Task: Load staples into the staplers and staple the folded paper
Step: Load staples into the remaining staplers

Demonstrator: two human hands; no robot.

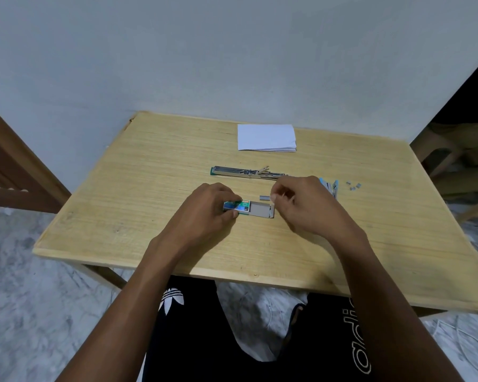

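Left hand (207, 205) is gripping the staple box (239, 207) by its sleeve, fingers curled round it, pinning it to the table (149, 188) near centre

Grey tray (260, 210) is sticking out of the sleeve's right end; it is looking bare inside

Right hand (301, 205) is hovering at the tray's far right corner, thumb and forefinger drawn together. Cannot tell whether they are pinching the short staple strip (264, 198) just beyond the tray, the tray's end flap, or nothing

Open stapler (246, 172) is lying flat and unfolded, farther back. Blue stapler (332, 187) is partly hiding behind the right hand. Folded paper (267, 137) is sitting at the far edge, untouched. Loose staple bits (353, 186) are lying to the right

Judging the step: fetching a strip for loading

Risks from here:
- too hard a pinch is likely breaking the strip into bits like those already scattered
- the short strip may be slipping from the fingertips on the way to the stapler channel
- the right wrist may be knocking the blue stapler while turning
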